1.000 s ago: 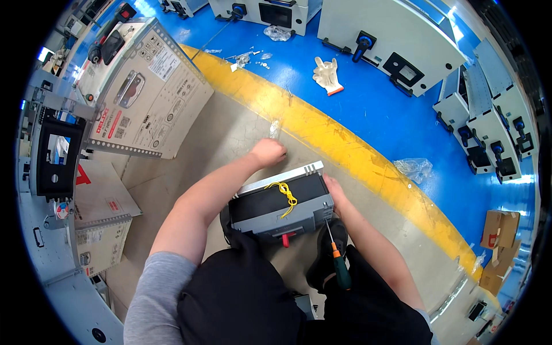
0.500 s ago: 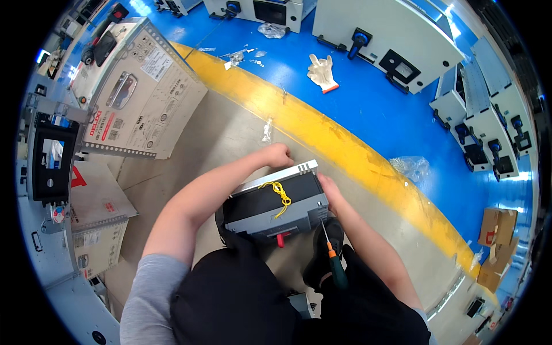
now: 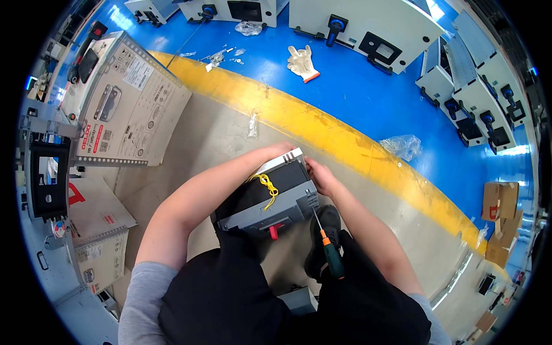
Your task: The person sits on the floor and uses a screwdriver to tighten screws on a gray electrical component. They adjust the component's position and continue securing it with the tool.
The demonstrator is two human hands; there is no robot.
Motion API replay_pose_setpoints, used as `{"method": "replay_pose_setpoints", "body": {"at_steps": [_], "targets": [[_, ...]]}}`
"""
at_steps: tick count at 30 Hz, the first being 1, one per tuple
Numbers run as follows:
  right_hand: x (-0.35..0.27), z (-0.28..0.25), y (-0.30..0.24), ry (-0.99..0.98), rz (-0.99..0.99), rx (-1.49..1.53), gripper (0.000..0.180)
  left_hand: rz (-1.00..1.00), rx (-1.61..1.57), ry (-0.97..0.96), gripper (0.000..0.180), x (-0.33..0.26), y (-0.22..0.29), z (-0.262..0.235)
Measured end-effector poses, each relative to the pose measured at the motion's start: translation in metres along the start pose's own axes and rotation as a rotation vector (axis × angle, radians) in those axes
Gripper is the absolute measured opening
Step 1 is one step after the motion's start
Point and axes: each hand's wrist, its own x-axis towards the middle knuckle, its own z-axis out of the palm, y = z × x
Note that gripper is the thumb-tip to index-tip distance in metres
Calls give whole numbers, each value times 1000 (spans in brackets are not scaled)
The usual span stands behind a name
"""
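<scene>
A boxy grey-and-black electrical switch unit (image 3: pixel 268 203) rests between my legs. It has a pale plate on its far side, a red lever (image 3: pixel 274 231) on its near side and a knotted yellow wire bundle (image 3: pixel 267 187) on top. My left hand (image 3: pixel 282 150) reaches round its far edge, the fingers hidden behind the plate. At the far right corner, my right hand (image 3: pixel 323 177) is closed with fingers curled; whatever they pinch is too small to make out. A screwdriver (image 3: pixel 332 256) with a green and orange handle lies along my right leg, shaft toward the unit.
Large printed cartons (image 3: pixel 132 103) stand on the left beside a grey cabinet. A yellow floor stripe (image 3: pixel 322 129) borders blue flooring with a white glove (image 3: pixel 303 62), plastic bags (image 3: pixel 402 147) and pale cabinets (image 3: pixel 368 29). Brown boxes (image 3: pixel 501 215) stand at the right.
My left hand, seen as a fist beyond the unit before, has come in close behind its plate. My right hand has shifted round the far right corner. The whole view has turned slightly.
</scene>
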Motion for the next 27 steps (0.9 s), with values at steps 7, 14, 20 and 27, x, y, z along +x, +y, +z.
{"method": "replay_pose_setpoints", "body": {"at_steps": [7,14,20,27], "targets": [[-1,-1,-4,-183,18,129,29,5,-172,-42,14,-5,0,-2],[-5,-12,-4,-208,15,120,28,24,-108,-58,15,-1,8,1],[-9,7,-7,-143,8,75,20,-46,260,49,23,6,-22,-18],[-17,3,-8,-53,-11,-7,22,-187,-81,-271,33,-26,-11,-13]]}}
